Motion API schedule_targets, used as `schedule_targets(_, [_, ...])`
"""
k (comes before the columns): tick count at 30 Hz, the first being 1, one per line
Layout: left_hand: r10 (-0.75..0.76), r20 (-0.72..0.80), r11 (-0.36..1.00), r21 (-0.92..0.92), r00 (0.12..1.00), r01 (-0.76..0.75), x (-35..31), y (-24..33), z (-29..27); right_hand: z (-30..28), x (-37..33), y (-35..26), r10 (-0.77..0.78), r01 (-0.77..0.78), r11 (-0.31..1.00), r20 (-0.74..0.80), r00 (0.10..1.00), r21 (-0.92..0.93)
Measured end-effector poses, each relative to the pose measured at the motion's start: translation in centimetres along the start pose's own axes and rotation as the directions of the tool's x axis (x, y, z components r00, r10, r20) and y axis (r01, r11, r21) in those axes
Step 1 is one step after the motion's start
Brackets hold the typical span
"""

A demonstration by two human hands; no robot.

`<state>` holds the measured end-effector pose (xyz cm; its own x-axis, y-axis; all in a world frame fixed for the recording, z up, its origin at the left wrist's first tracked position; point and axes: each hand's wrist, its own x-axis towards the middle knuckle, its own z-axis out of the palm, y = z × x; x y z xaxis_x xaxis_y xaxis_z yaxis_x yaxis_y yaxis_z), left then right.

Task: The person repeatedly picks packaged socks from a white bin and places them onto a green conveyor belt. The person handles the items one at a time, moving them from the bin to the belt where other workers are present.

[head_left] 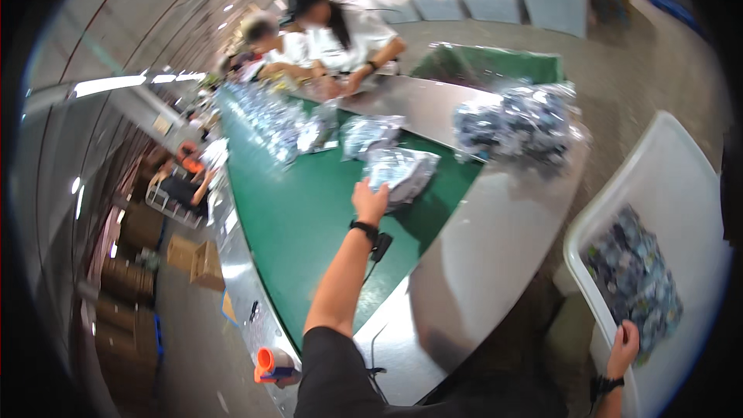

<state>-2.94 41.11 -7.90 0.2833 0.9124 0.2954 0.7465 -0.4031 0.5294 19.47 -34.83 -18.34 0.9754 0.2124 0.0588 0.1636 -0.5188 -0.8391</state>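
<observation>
My left hand (371,201) reaches forward over the green conveyor belt (286,232), its fingers closed on the near edge of a clear plastic bag (406,174) packed with pale, small items. Just beyond it lies a similar filled bag (371,133). Far to the right, my right hand (624,348) is at the near rim of a deep white bin (681,178), fingers curled. What they hold, if anything, is hidden. Inside the bin is a heap of small grey-blue wrapped pieces (635,279), too small to name.
More bags (271,120) run along the belt's far left. Large filled bags (515,124) sit on the metal table edge (480,240). Across the belt, people (340,46) work. An orange-topped container (271,364) stands at lower left; a cable hangs near my left wrist.
</observation>
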Motion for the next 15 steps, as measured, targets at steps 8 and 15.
schedule_targets(8, [-0.417, 0.425, 0.713, -0.395, 0.803, 0.579, -0.5, -3.2, 4.2, 0.3, 0.3, 2.0, 0.086, -0.086, 0.989, 0.000, 0.996, -0.118])
schedule_targets(15, [0.010, 0.054, 0.913, -0.408, 0.998, 0.013, -10.5, 1.6, 0.7, 0.5, 0.3, 1.2, -0.007, 0.007, 1.000, -0.013, 1.000, 0.012])
